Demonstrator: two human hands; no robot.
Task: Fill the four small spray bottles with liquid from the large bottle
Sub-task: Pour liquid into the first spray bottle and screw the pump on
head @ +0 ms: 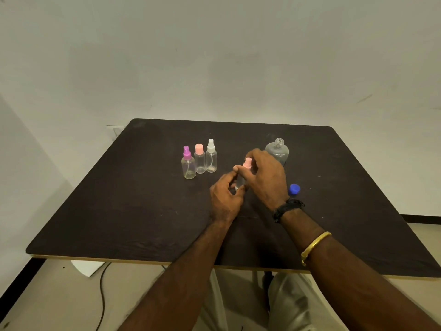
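Observation:
Three small clear spray bottles stand in a row on the dark table (pixel 119 211): one with a purple top (pixel 188 163), one with a pink cap (pixel 199 159), one with a white top (pixel 211 156). My left hand (pixel 225 199) grips the clear body of a fourth small bottle (pixel 239 181). My right hand (pixel 265 177) pinches its pink spray top (pixel 247 162). Behind my right hand stands the large clear bottle (pixel 277 150), uncapped and partly hidden. Its blue cap (pixel 294 188) lies on the table to the right of my right hand.
The table's near edge runs just above my lap. A white wall rises behind the table. A black cable (pixel 102 297) trails across the floor at lower left.

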